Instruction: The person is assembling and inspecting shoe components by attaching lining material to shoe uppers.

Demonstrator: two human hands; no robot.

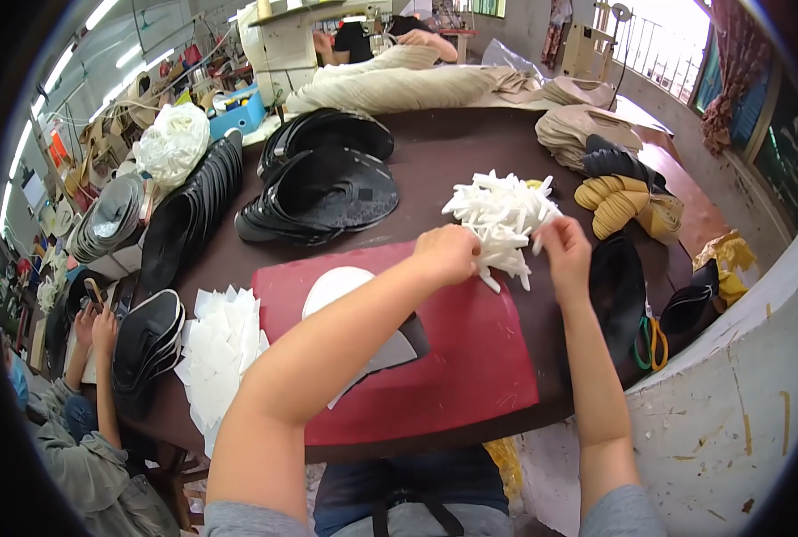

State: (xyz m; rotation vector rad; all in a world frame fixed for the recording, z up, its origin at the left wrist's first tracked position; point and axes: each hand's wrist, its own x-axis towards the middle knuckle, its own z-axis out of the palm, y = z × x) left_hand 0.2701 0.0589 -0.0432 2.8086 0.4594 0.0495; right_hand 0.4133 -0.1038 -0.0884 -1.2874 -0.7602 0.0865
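Observation:
A loose heap of short white strips (pixel 504 210) lies on the far right edge of a red mat (pixel 471 358). My left hand (pixel 450 253) is closed at the heap's near left side, and what its curled fingers hold is hidden. At the heap's right side my right hand (pixel 564 251) pinches a small white strip (pixel 537 243). Under my left forearm, partly covered, a rounded white piece (pixel 335 285) and a white piece with a dark border (pixel 397 352) lie on the mat. Left of the mat is a spread pile of thin white sheets (pixel 223 345).
Stacks of curved black pieces (pixel 327 192) stand on the dark brown table (pixel 444 139). Scissors (pixel 651 344) with green and orange handles lie at right, near tan bundles (pixel 612 204). Beige stacks (pixel 399 88) line the far edge. Another person's hands (pixel 97 327) are at left.

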